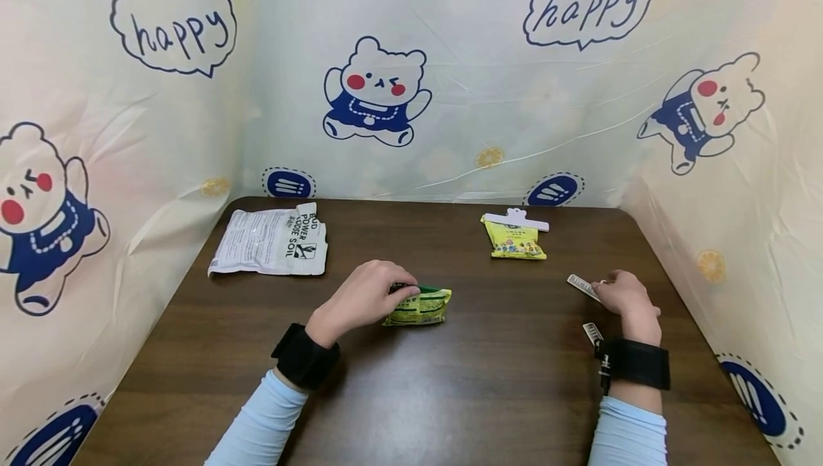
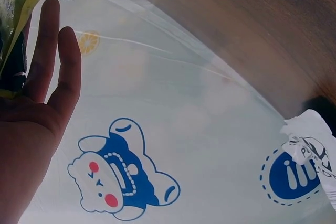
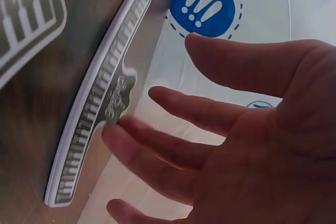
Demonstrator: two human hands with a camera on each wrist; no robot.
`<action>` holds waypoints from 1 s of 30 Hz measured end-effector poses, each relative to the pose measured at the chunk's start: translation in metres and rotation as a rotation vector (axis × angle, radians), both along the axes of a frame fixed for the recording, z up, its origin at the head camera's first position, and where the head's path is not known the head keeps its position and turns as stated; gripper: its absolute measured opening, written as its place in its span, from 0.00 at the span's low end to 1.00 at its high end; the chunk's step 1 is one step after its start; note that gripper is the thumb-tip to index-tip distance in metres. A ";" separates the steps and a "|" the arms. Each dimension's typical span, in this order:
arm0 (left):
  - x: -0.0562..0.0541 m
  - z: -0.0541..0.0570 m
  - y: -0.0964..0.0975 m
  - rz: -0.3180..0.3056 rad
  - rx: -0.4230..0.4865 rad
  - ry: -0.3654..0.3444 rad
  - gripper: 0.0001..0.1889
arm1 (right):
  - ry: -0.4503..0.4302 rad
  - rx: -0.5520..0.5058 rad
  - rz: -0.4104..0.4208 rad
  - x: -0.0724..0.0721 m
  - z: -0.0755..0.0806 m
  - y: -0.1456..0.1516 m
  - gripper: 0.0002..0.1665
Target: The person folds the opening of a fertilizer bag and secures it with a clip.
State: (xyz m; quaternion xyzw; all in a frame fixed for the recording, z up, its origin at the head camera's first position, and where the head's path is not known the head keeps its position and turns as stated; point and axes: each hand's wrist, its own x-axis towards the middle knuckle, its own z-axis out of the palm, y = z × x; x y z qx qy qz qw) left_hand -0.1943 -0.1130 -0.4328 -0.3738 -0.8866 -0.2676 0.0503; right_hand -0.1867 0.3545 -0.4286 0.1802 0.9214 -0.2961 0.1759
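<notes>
Two flat clips lie on the table (image 1: 463, 394) to the right of the green packet (image 1: 421, 310) — the far clip (image 1: 583, 287) slightly beyond it, the near clip (image 1: 593, 334) slightly closer to the person. The relation that counts seems to be the far clip and the right hand (image 1: 625, 296): the clip lies just beside that hand, to its left, with its long axis slanting from the far left end back in toward the hand. Its tab faces the fingers. The left hand (image 1: 365, 296), at the packet, is well apart from both clips.

The right hand is spread wide, thumb clear of the fingers, and grips nothing; a fingertip (image 3: 114, 137) reaches the tab, though true contact is hard to tell. The left hand pinches the packet's upper edge — in its wrist view two fingers stretch out straight, off the packet. Beyond the packet, a white bag (image 1: 266, 244) lies to the left and a yellow packet (image 1: 514, 241), clipped along its top, to the right.
</notes>
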 end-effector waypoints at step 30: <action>0.001 0.002 0.001 -0.001 0.004 -0.014 0.05 | 0.099 -0.044 -0.033 -0.011 -0.019 -0.015 0.19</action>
